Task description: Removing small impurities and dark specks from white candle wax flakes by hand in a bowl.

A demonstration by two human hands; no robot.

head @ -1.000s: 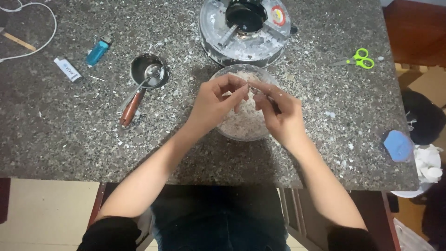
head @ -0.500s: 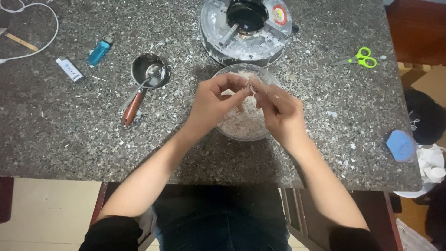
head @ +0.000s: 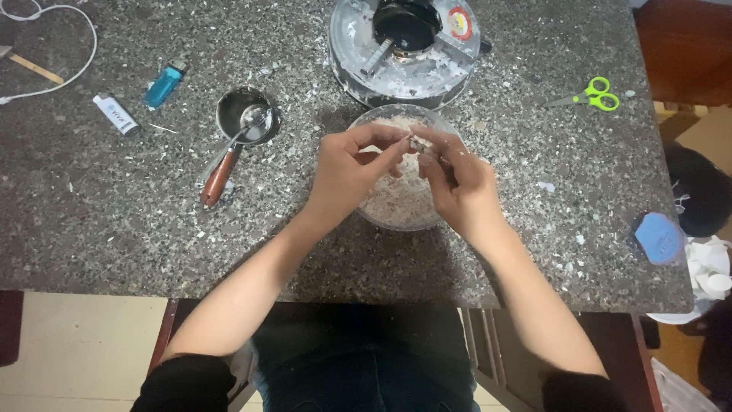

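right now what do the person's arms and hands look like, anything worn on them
Both hands, the left hand and the right hand, are bare: no gloves, and no rings or watch that I can make out. The forearms are uncovered too. Dark, black-looking sleeves sit bunched up around the elbows on both arms. No markings are visible on them.

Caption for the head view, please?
Both hands, left hand and right hand, pinch a small piece over a glass bowl.

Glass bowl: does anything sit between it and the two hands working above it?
Nothing visible does. The left hand and right hand meet directly over the glass bowl, pinching a small piece between their fingertips.
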